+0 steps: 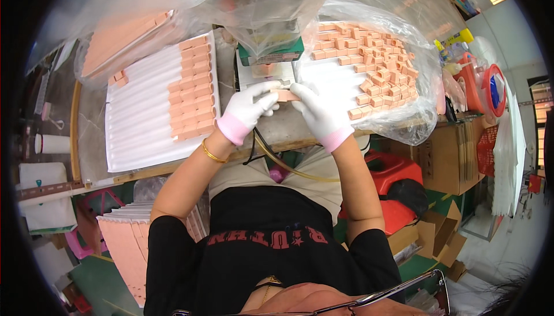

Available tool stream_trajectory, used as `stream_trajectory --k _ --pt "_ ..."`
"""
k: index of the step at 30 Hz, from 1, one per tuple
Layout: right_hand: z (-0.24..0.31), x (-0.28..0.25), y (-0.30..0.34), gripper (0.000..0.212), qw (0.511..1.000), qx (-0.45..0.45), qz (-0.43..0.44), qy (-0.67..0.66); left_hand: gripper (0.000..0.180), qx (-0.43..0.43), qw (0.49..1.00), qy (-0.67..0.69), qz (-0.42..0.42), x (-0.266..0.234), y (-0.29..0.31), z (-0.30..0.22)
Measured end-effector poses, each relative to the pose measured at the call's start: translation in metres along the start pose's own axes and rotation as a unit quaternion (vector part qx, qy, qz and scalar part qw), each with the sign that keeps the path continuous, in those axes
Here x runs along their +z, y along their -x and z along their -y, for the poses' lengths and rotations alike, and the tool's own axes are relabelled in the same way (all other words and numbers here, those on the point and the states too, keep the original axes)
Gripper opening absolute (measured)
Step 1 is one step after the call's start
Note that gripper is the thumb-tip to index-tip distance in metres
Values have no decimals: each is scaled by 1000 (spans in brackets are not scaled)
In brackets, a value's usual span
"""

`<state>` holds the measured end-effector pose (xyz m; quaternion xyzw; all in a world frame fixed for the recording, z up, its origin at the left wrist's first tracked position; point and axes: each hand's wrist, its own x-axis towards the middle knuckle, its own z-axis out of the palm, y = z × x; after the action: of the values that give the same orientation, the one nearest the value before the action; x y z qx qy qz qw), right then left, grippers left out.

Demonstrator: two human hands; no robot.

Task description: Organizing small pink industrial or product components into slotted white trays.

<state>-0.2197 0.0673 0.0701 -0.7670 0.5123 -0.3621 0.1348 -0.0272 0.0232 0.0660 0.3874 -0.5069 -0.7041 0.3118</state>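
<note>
My left hand (249,108) and my right hand (317,110), both in white gloves with pink cuffs, meet at the middle of the bench. Between their fingertips they pinch a small salmon-pink block (285,95), one hand at each end. Just beyond the fingers is a small device with a green top (271,55) and a pale metal plate. At left, a white ridged tray (135,125) bears neat rows of salmon-pink blocks (193,94). At right, a loose pile of similar blocks (386,68) lies on another white ridged sheet (329,85).
Clear plastic film (271,4) hangs over the device and surrounds the right pile. A wrapped stack of salmon-pink pieces (124,42) lies at the far left. A yellow hose (288,169) and black cable run over the bench's front edge. A red stool (392,174) and cardboard boxes (450,157) stand at right.
</note>
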Motion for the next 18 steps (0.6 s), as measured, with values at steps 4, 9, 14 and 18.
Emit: stream_trajectory --k 4,9,14,18 --pt "15 1 -1 37 993 50 -21 -102 44 2 1000 11 27 -3 1 11" --pt "-4 24 -8 38 958 111 4 -266 44 -9 970 230 82 -8 -6 29" --pt "-12 44 -52 27 983 120 -97 97 49 4 992 -96 -85 -38 9 -7" --pt "-27 66 -74 27 987 105 -44 116 49 153 951 -16 -269 -90 13 -15"
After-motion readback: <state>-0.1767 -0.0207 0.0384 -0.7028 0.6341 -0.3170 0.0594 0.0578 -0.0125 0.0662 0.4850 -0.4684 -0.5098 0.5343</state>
